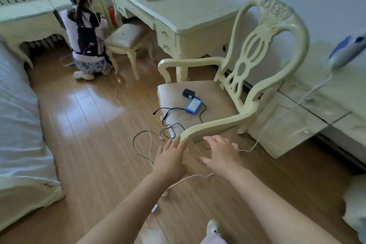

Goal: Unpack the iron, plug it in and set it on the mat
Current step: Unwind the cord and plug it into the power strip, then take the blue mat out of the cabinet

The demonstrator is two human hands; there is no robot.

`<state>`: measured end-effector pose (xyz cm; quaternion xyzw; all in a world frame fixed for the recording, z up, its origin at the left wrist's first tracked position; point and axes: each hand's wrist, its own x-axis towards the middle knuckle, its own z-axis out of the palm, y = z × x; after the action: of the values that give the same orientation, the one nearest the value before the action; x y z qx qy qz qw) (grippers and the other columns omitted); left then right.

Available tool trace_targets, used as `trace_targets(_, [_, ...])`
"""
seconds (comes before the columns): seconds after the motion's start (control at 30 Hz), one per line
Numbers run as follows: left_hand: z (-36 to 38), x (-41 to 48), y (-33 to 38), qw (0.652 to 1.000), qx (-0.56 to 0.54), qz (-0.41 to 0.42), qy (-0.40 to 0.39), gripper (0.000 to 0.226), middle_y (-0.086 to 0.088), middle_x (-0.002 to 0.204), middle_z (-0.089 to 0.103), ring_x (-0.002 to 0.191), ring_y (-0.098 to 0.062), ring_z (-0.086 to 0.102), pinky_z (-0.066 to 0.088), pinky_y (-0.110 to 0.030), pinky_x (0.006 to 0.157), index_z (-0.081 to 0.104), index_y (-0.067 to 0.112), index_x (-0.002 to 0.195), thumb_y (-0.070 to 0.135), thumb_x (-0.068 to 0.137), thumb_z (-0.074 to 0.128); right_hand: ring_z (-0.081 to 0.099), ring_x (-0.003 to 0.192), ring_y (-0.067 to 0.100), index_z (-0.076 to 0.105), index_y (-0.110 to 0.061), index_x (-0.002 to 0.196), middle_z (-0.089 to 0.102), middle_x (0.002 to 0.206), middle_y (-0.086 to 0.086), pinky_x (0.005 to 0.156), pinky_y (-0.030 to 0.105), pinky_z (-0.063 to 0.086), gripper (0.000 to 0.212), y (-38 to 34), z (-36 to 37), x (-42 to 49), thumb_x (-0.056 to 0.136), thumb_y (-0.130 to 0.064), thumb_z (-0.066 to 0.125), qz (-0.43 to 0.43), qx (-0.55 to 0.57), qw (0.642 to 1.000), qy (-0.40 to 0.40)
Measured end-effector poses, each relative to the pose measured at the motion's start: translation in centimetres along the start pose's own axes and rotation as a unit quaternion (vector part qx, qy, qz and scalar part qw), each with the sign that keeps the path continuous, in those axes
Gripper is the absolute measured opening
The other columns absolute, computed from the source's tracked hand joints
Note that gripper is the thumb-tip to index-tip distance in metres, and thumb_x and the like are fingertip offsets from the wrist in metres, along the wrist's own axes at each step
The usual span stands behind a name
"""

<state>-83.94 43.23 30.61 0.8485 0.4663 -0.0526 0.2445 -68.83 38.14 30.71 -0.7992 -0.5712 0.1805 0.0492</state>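
Above the wooden floor (89,144), holding the left hand (170,158) flat at the end of the chair's armrest (213,127) and the right hand (222,157) spread wide just beside it, gripping nothing. Seeing the iron (348,49) far right on the tabletop (344,85), cord (277,117) trailing floorward.

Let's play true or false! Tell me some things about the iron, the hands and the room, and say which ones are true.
1. The iron sits on the cabinet. True.
2. The left hand holds the iron. False: it is open, by the chair arm.
3. A blue pack lies on the chair seat. True.
4. The right hand grips a cord. False: it is open and holds nothing.
5. A person sits on the stool. False: the person crouches on the floor beside it.
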Motion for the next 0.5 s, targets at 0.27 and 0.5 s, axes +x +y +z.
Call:
trace_targets(0.27, [-4.1,0.2,12.1,0.99,0.037,0.129,0.032,0.074,0.001,0.159,0.008,0.145,-0.02,0.014,0.02,-0.04,0.117,0.02,0.029,0.145,0.021,0.082,0.056,0.037,0.131,0.018,0.033,-0.029,0.14,0.037,0.144,-0.004,0.106,0.046,0.03,0.065,9.7,-9.3,-7.1,0.083,-0.051,0.057,0.092,0.042,0.991,0.085])
trace_targets(0.5, [-3.8,3.3,25.5,0.976,0.041,0.208,0.036,0.076,0.003,0.158,0.013,0.143,-0.021,0.022,0.026,-0.039,0.116,0.021,0.032,0.145,0.027,0.081,0.061,0.03,0.137,0.02,0.03,-0.028,0.142,0.034,0.147,-0.002,0.113,0.049,0.02,0.068,21.7,-16.5,-12.0,0.084,-0.051,0.056,0.151,0.015,0.979,0.134])
